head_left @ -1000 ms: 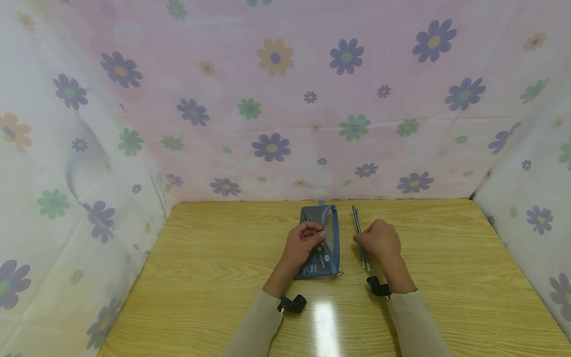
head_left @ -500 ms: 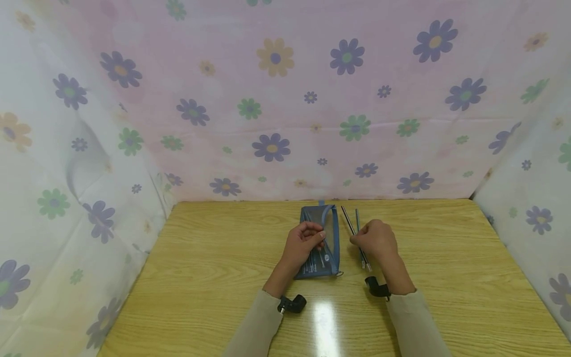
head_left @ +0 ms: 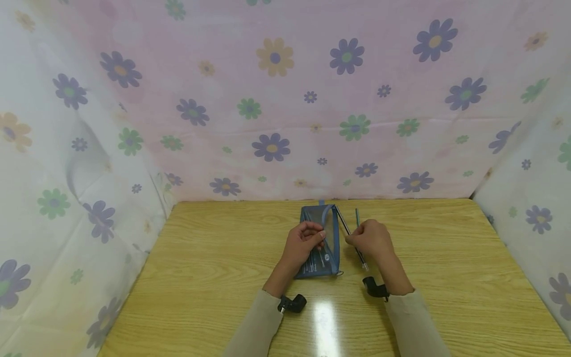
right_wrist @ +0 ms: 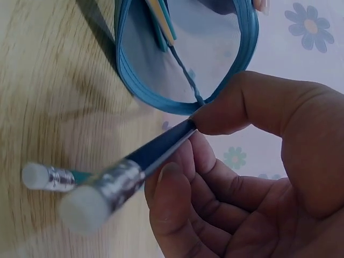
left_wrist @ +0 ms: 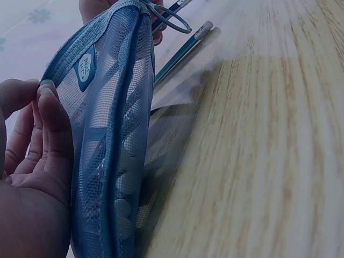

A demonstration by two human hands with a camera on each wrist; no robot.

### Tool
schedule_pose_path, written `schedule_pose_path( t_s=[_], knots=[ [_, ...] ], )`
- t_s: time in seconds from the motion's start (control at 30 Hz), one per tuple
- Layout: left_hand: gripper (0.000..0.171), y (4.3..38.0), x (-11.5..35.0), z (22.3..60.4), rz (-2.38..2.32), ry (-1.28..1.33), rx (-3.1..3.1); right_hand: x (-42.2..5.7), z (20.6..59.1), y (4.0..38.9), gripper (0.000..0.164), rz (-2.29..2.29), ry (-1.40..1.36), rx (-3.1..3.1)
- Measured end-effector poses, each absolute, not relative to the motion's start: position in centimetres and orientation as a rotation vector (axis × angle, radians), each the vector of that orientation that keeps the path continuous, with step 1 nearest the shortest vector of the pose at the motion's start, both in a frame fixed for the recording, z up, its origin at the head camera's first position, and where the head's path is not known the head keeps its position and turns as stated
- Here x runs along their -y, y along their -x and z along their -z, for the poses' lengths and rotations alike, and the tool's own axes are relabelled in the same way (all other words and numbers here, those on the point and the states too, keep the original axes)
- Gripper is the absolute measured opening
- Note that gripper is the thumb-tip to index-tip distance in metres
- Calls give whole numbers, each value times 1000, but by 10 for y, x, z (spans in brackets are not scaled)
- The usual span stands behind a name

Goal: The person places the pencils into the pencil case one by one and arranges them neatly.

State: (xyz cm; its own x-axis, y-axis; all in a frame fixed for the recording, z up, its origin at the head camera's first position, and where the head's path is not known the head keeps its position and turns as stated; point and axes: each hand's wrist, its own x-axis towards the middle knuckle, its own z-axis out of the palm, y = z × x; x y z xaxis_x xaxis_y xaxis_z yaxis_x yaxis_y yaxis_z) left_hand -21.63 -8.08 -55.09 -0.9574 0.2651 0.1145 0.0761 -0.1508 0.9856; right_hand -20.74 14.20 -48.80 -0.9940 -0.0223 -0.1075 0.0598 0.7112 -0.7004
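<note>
My left hand [head_left: 303, 245] pinches the opening edge of a blue mesh pencil case [head_left: 336, 243] between thumb and finger. The case lies on the table with its mouth spread toward the right, as the right wrist view shows. My right hand [head_left: 374, 240] pinches a dark pencil [head_left: 342, 221] with a metal ferrule and white eraser [right_wrist: 83, 209]. Its far tip reaches the upper corner of the case's mouth; whether it is inside I cannot tell. A teal pencil [head_left: 357, 215] lies on the table, partly hidden by my right hand.
The wood-grain table [head_left: 223, 258] spreads out on both sides. Flowered cloth [head_left: 294, 124] hangs behind it and along the left and right. Inside the case, a pale yellow and teal item [right_wrist: 159, 21] shows. A metal ring [head_left: 340, 273] hangs at the case's near corner.
My right hand has separated the dark pencil from the teal one and swung its far end left to the case's mouth. My left hand and the case stay put.
</note>
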Motion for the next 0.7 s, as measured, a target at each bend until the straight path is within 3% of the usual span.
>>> schedule_pose_path(
  t_s=[0.7],
  knots=[
    [25, 216, 81, 550, -2245, -377, -1957, -119, 499, 211, 17, 1386, -71, -2710]
  ],
)
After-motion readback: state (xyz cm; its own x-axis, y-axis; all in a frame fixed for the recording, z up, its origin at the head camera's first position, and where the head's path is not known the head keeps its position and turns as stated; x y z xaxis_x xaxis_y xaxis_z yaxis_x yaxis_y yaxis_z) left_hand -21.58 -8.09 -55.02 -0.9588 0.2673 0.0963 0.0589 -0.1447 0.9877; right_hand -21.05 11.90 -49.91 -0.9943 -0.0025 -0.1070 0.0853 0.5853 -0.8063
